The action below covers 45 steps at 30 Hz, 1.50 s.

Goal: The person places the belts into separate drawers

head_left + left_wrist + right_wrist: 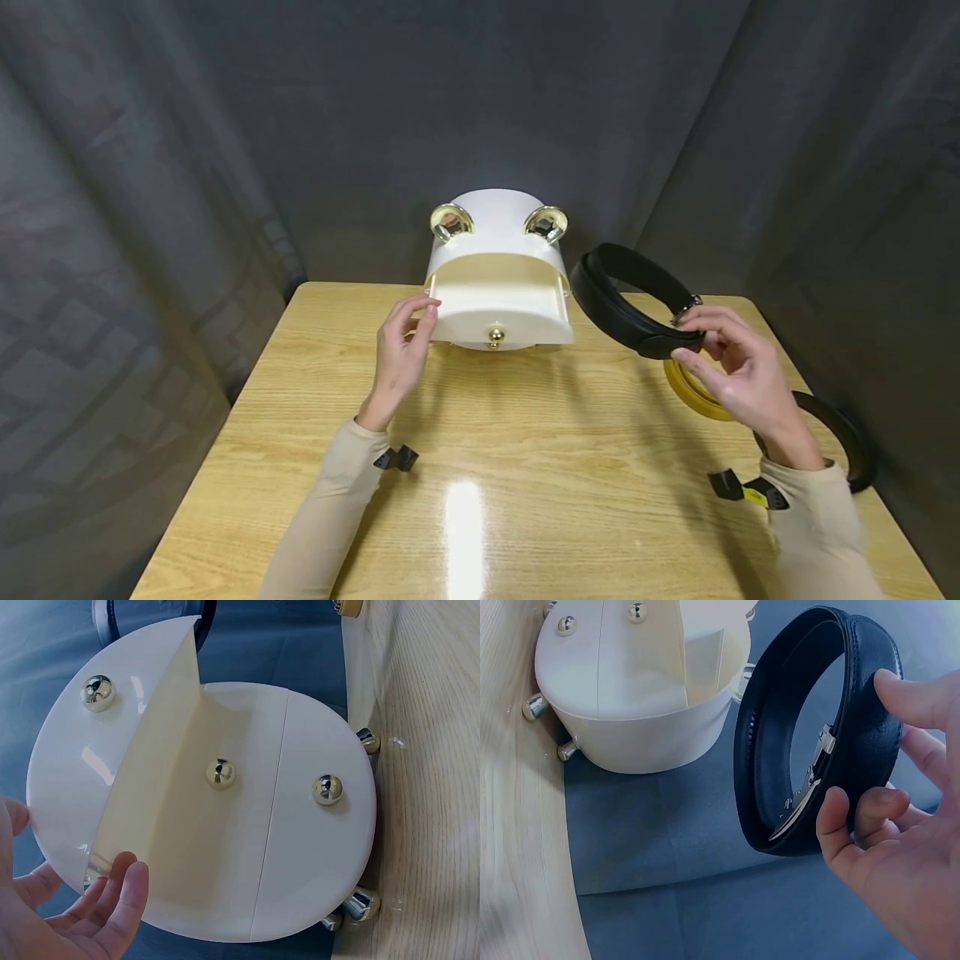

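A white rounded box [498, 218] with gold knobs and small gold feet stands at the back of the table, its upper drawer [517, 321] pulled out. My left hand [400, 350] is at the drawer's left end, thumb and fingertips around the edge of its front panel; the exact contact is partly hidden. In the head view, no object shows inside the visible part of the drawer. My right hand [738, 371] holds a coiled black leather belt [874, 727] in the air, right of the box. Its silver buckle [806, 799] lies inside the loop.
A coiled yellow belt [686, 393] lies on the wooden table [540, 467] beneath my right hand. Another dark coiled belt [855, 442] lies at the right table edge, partly behind my forearm. Two gold round ornaments [452, 221] stick out from the box top. Grey curtains [480, 100] hang around the table.
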{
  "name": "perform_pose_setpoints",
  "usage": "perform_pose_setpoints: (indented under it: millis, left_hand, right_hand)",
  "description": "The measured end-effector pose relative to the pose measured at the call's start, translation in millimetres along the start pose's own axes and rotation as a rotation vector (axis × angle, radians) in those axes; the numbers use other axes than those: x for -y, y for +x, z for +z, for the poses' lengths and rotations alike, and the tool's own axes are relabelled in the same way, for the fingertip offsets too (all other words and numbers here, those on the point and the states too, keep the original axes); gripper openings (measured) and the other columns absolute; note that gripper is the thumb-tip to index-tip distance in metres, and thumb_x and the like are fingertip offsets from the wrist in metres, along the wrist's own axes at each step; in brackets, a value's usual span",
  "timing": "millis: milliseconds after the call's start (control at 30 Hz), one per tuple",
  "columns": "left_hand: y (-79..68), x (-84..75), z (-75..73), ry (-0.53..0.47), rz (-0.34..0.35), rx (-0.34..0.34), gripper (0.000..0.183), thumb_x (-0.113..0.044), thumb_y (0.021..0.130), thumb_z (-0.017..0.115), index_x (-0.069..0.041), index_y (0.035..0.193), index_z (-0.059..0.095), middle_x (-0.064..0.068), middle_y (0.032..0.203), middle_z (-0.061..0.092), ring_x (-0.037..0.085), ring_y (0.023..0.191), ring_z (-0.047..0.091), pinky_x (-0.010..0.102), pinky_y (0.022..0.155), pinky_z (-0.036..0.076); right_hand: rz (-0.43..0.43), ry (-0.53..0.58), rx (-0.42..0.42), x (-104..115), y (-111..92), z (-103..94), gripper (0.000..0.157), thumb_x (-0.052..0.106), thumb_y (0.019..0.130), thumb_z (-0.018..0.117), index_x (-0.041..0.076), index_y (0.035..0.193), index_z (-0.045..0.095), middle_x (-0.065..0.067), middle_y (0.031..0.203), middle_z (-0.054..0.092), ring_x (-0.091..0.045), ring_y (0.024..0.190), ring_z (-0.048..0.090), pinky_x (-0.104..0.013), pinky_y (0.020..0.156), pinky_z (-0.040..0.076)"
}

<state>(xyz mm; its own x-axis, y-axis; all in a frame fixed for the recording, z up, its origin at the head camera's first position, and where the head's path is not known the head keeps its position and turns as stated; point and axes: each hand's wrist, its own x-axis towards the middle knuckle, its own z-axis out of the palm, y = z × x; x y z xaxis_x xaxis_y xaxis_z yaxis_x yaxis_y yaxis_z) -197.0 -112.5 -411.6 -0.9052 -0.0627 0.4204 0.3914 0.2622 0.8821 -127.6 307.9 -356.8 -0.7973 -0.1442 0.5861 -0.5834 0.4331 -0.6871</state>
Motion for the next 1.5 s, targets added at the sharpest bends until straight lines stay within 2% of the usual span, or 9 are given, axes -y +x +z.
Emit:
perform_pose_setpoints:
  millis: [33,267,333,500,567,700,900,1400,1500]
  left_hand:
    - [0.2,0.0,0.2,0.002,0.000,0.000,0.032,-0.025,0.109,0.059,-0.002,0.126,0.072,0.016,0.145,0.064,0.038,0.097,0.074,0.021,0.070,0.059]
    - [1.4,1.3,1.1,0.017,0.000,-0.005,0.033,-0.028,0.109,0.058,-0.002,0.126,0.073,0.014,0.145,0.064,0.035,0.098,0.074,0.048,0.074,0.064]
    - [1.4,1.5,1.0,0.019,-0.001,-0.006,0.033,-0.028,0.109,0.058,-0.003,0.126,0.073,0.014,0.145,0.064,0.035,0.098,0.074,0.044,0.074,0.064]
    - [0.7,0.7,0.3,0.013,0.000,-0.017,0.032,-0.027,0.108,0.060,-0.001,0.122,0.073,0.015,0.144,0.065,0.038,0.100,0.074,0.024,0.071,0.060]
    - [0.5,0.1,0.3,0.005,0.002,-0.021,0.031,-0.026,0.108,0.060,0.001,0.118,0.073,0.015,0.143,0.065,0.040,0.100,0.074,0.021,0.071,0.059]
    - [0.6,-0.7,1.0,-0.006,0.005,-0.026,0.031,-0.025,0.107,0.061,0.004,0.111,0.072,0.016,0.142,0.066,0.042,0.099,0.074,0.023,0.073,0.060]
    - [0.7,-0.2,3.2,-0.018,0.001,-0.023,0.030,-0.024,0.107,0.061,0.004,0.110,0.072,0.017,0.141,0.066,0.042,0.098,0.074,0.023,0.072,0.061]
    - [0.9,-0.5,4.0,-0.011,0.006,-0.013,0.030,-0.023,0.108,0.059,0.004,0.108,0.070,0.018,0.142,0.065,0.040,0.098,0.075,0.020,0.071,0.059]
    - [0.6,-0.4,3.7,-0.008,0.004,-0.011,0.030,-0.023,0.108,0.059,0.004,0.108,0.070,0.018,0.142,0.065,0.040,0.098,0.075,0.031,0.073,0.063]
  right_hand:
    - [0.000,0.003,0.002,0.2,0.2,0.5,0.038,-0.028,0.080,0.071,-0.010,0.113,0.069,0.001,0.122,0.065,-0.011,0.082,0.048,-0.023,0.069,0.036]
    - [0.012,0.019,0.002,4.0,3.7,3.6,0.040,-0.030,0.078,0.071,-0.010,0.113,0.070,0.001,0.122,0.067,-0.013,0.083,0.048,-0.023,0.070,0.036]
    - [0.014,0.019,0.005,5.1,5.0,4.7,0.040,-0.030,0.078,0.071,-0.009,0.113,0.070,0.001,0.122,0.067,-0.013,0.085,0.050,-0.022,0.071,0.038]
    - [0.023,0.019,0.014,8.4,8.6,8.5,0.040,-0.029,0.079,0.071,-0.009,0.114,0.070,0.003,0.124,0.067,-0.013,0.092,0.054,-0.016,0.077,0.043]
    - [0.018,0.019,0.020,9.6,10.1,9.9,0.041,-0.029,0.078,0.071,-0.009,0.114,0.070,0.004,0.124,0.067,-0.013,0.093,0.055,-0.015,0.078,0.044]
    - [0.002,0.033,0.030,11.7,13.2,12.6,0.041,-0.030,0.077,0.071,-0.009,0.113,0.070,0.001,0.124,0.067,-0.014,0.091,0.054,-0.018,0.075,0.043]
    - [-0.010,0.070,0.034,12.5,15.6,15.6,0.041,-0.031,0.077,0.070,-0.009,0.111,0.071,-0.003,0.121,0.067,-0.015,0.087,0.052,-0.024,0.071,0.038]
    - [0.009,0.076,0.051,16.9,19.1,22.2,0.038,-0.027,0.080,0.072,-0.006,0.112,0.071,-0.003,0.121,0.067,-0.015,0.092,0.053,-0.023,0.071,0.038]
    - [0.006,0.089,0.057,17.9,20.4,23.4,0.038,-0.027,0.080,0.071,-0.007,0.111,0.071,-0.002,0.121,0.068,-0.014,0.096,0.055,-0.023,0.071,0.039]
